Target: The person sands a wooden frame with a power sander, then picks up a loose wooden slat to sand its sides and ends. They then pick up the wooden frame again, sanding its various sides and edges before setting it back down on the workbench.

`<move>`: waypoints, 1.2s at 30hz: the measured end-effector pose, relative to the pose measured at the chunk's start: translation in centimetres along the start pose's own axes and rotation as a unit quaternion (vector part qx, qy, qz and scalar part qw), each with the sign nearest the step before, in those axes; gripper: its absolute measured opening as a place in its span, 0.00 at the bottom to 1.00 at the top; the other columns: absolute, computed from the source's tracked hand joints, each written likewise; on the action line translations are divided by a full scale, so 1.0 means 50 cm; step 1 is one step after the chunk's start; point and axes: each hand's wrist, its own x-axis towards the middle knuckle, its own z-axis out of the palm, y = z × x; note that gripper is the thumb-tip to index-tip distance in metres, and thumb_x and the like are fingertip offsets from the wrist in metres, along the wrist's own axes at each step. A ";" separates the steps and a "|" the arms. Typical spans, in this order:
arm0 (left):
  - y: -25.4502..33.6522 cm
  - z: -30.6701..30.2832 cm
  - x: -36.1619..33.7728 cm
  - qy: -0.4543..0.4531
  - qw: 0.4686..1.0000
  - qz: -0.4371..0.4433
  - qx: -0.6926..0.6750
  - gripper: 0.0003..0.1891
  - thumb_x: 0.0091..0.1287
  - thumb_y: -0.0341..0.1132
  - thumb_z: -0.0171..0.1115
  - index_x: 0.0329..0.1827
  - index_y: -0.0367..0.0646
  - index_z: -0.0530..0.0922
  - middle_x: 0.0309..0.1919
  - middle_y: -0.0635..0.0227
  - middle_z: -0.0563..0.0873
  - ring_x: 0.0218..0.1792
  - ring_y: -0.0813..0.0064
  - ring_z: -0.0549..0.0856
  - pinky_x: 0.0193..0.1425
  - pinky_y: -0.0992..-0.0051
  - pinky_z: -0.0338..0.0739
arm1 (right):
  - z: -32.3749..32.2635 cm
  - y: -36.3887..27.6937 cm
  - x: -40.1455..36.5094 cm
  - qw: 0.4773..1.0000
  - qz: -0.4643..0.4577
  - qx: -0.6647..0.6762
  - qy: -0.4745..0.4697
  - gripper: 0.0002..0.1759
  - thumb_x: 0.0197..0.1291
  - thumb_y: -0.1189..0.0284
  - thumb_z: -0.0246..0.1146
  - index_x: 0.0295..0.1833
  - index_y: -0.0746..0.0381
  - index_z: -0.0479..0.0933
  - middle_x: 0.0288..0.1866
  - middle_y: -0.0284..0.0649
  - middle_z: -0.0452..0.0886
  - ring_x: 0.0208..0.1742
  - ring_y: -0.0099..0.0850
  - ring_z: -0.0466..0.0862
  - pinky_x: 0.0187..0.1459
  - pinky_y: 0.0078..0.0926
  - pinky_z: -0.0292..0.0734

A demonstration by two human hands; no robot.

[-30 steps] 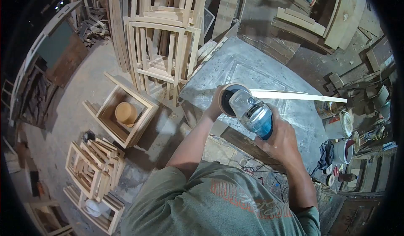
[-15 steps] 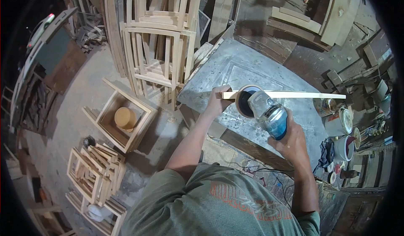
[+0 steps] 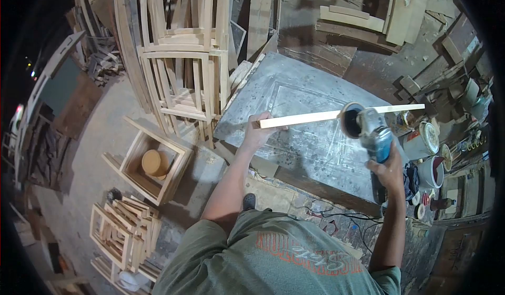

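A long pale wooden strip (image 3: pixel 305 118) stretches across the grey-topped workbench (image 3: pixel 315 163). My left hand (image 3: pixel 256 132) is closed around its near-left end. In my right hand (image 3: pixel 388 167) is a blue and silver angle grinder (image 3: pixel 376 134), gripped by its body. The round dark disc (image 3: pixel 352 120) of the grinder overlaps the strip right of its middle. Past the disc, the strip's far end reaches beyond the bench's right side.
Stacked wooden frames (image 3: pixel 181 53) stand behind the bench on the left. On the floor lie another frame with a round tan container (image 3: pixel 154 162) inside and a pile of small frames (image 3: pixel 126 232). Buckets (image 3: pixel 422 140) stand at the right. A black cable (image 3: pixel 342 214) trails below the bench.
The grinder has moved right along the strip, from near my left hand to past the middle. My left hand and its end of the strip have shifted left and slightly down in view.
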 end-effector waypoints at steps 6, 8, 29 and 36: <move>0.023 -0.005 0.009 0.014 0.991 -0.043 0.125 0.12 0.55 0.25 0.76 0.25 0.40 0.77 0.24 0.76 0.79 0.30 0.85 0.75 0.37 0.78 0.72 | -0.046 0.036 0.016 0.997 0.064 0.025 0.042 0.37 0.36 0.74 0.69 0.59 0.66 0.71 0.44 0.39 0.80 0.42 0.30 0.79 0.50 0.29 0.76; 0.018 0.001 0.011 0.014 0.996 -0.024 0.082 0.11 0.55 0.26 0.77 0.26 0.40 0.78 0.24 0.76 0.81 0.30 0.84 0.75 0.36 0.77 0.72 | -0.023 0.026 0.011 0.998 0.037 0.044 0.039 0.38 0.35 0.73 0.69 0.59 0.66 0.71 0.44 0.40 0.81 0.42 0.31 0.79 0.50 0.29 0.76; 0.010 -0.026 0.023 -0.078 0.976 0.160 0.126 0.10 0.63 0.26 0.65 0.47 0.38 0.84 0.42 0.68 0.88 0.42 0.79 0.84 0.48 0.76 0.81 | 0.178 -0.262 -0.011 0.940 -0.112 -0.241 -0.214 0.45 0.41 0.66 0.72 0.67 0.66 0.65 0.33 0.58 0.83 0.37 0.58 0.84 0.42 0.48 0.79; -0.052 -0.016 0.029 0.033 0.986 0.017 0.160 0.05 0.59 0.23 0.70 0.31 0.39 0.80 0.27 0.77 0.80 0.31 0.86 0.75 0.35 0.80 0.72 | 0.091 -0.170 0.003 0.967 -0.020 -0.217 -0.131 0.49 0.37 0.66 0.72 0.69 0.71 0.65 0.37 0.59 0.83 0.42 0.55 0.85 0.47 0.45 0.78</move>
